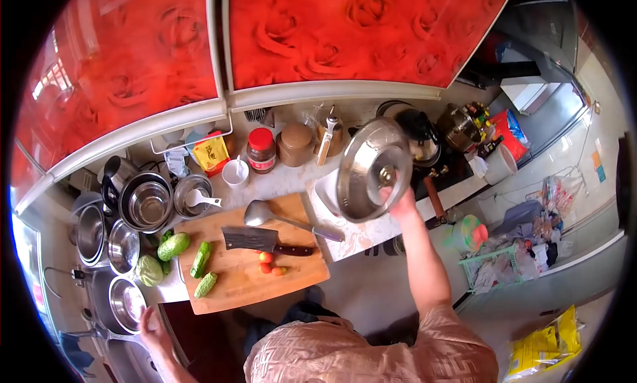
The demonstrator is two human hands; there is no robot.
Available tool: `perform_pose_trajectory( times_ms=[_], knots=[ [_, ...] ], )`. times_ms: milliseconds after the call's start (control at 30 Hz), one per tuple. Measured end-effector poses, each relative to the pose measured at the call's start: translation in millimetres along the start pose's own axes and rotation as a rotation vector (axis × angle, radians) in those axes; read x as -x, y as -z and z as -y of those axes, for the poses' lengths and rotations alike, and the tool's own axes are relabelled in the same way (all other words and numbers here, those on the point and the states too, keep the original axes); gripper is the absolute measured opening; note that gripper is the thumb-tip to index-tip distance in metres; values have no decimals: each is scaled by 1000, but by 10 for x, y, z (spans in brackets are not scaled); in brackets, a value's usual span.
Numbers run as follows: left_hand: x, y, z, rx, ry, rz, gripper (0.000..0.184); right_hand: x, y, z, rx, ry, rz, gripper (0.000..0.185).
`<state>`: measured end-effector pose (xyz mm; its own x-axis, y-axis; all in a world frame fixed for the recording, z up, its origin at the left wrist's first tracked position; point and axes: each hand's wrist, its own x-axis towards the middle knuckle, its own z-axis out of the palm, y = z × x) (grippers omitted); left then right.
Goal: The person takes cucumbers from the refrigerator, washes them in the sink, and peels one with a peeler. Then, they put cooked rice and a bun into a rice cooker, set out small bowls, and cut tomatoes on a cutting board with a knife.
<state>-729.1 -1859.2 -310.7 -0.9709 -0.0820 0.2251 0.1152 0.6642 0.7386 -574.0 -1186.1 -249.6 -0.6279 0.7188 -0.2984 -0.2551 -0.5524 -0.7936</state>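
A round metal pot lid [358, 151] is tilted up over the right part of the counter. My right hand [401, 196] is closed round its knob, with some fingers hidden behind the lid. At the lower left, my left hand [154, 333] is held open, fingers apart, beside a steel bowl [126, 305] at the sink; whether it touches the rim I cannot tell. Between my arms lies a wooden cutting board [232, 283] bearing a cleaver [249, 239], a ladle [259, 214], green cucumber pieces [201, 259] and small red tomatoes [266, 257].
Several metal bowls [124, 243] crowd the left counter near green vegetables [174, 246]. Along the wall stand a red-lidded jar [261, 151] and a brown canister [296, 145]. A stove [452, 174] with pans is at right. Red cabinets [358, 38] hang above.
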Motion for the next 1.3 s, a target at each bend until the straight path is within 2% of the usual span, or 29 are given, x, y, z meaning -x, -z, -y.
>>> perform_pose_trajectory(
  times_ms=[33, 100, 167, 233, 300, 333, 367, 433, 500, 533, 567, 600, 633, 667, 733, 767, 800, 833, 867, 900, 933, 967, 1000, 1033, 1067, 1100, 1133, 1167, 1300],
  knots=[
    [64, -247, -250, 208, 11, 61, 25, 92, -55, -56, -187, -142, 97, 31],
    [256, -561, -964, 308, -35, 143, 24, 45, -10, -177, -207, -396, 468, 39],
    [317, -754, -1152, 206, -216, 309, 25, 414, -430, -244, -208, -425, 291, 46],
    [320, -792, -1421, 298, -176, 509, 28, 540, -454, -484, -369, -437, 215, 44],
    [394, -969, -1336, 571, 8, 521, 23, 676, -474, -590, -265, -495, -9, 47],
    [360, -1036, -1320, 591, -37, 571, 23, 836, -524, -522, -299, -563, -40, 49],
    [317, -1040, -1301, 549, -44, 636, 25, 933, -450, -480, -270, -516, 125, 51],
    [153, -952, -1307, 444, -50, 743, 29, 1108, -244, -449, -339, -423, 208, 49],
    [-48, -902, -1403, 255, -86, 853, 29, 1496, -135, -220, 60, -115, 3, 41],
    [-86, -966, -1389, 390, -63, 861, 31, 1776, -185, -12, 269, 160, -26, 27],
    [-187, -990, -1436, 195, -93, 924, 31, 1916, 171, 72, 67, 143, 59, 53],
    [-233, -1107, -1414, 462, 98, 978, 29, 2029, 252, 259, 332, 256, -170, 42],
    [-238, -1227, -1391, 725, 304, 1016, 27, 2179, -121, 743, -112, 57, -482, 31],
    [-149, -1266, -1670, 684, 219, 1061, 27, 2041, 702, 729, 6, 161, -572, 24],
    [-10, -1287, -1946, 607, 157, 1093, 27, 2056, 935, 1325, 261, 392, -624, 24],
    [46, -1403, -1931, 496, -16, 1136, 28, 1964, 983, 1637, 401, 474, -755, 24],
    [148, -1644, -1955, 400, -195, 1171, 29, 1927, 1008, 1977, 579, 431, -751, 25],
    [242, -1872, -1989, 296, -375, 1199, 30, 1645, 1271, 2223, 511, 519, -734, 25],
    [318, -2044, -2077, 186, -556, 1226, 31, 1508, 1218, 2489, 647, 550, -736, 27],
    [493, -2100, -2452, 224, -468, 1247, 30, 1349, 1303, 2824, 861, 412, -782, 31],
    [714, -2437, -2362, 553, -279, 1211, 28, 1005, 1558, 3093, 945, 472, -800, 36],
    [939, -2736, -2270, 865, -74, 1153, 27, 581, 1862, 3314, 1117, 695, -784, 41],
    [1097, -2853, -2588, 1043, 113, 1229, 35, 64, 2313, 3625, 1275, 734, -764, 45],
    [1144, -2881, -3110, 245, -67, 1302, 42, -240, 2331, 3851, 1425, 732, -737, 48],
    [1257, -3012, -3135, 419, 14, 1275, 41, -473, 2362, 3955, 1514, 643, -860, 48],
    [1423, -3163, -3102, 616, 101, 1229, 40, -677, 2440, 3948, 1511, 631, -847, 48],
    [1480, -3260, -3294, 761, 324, 1211, 32, -923, 2426, 4058, 1581, 584, -914, 48],
    [1581, -3280, -3452, 388, 141, 1252, 33, -1150, 2407, 4161, 1649, 529, -982, 48],
    [1733, -3371, -3437, 694, 108, 1129, 30, -2074, 2719, 4389, 1771, 502, -912, 49]
  ],
)
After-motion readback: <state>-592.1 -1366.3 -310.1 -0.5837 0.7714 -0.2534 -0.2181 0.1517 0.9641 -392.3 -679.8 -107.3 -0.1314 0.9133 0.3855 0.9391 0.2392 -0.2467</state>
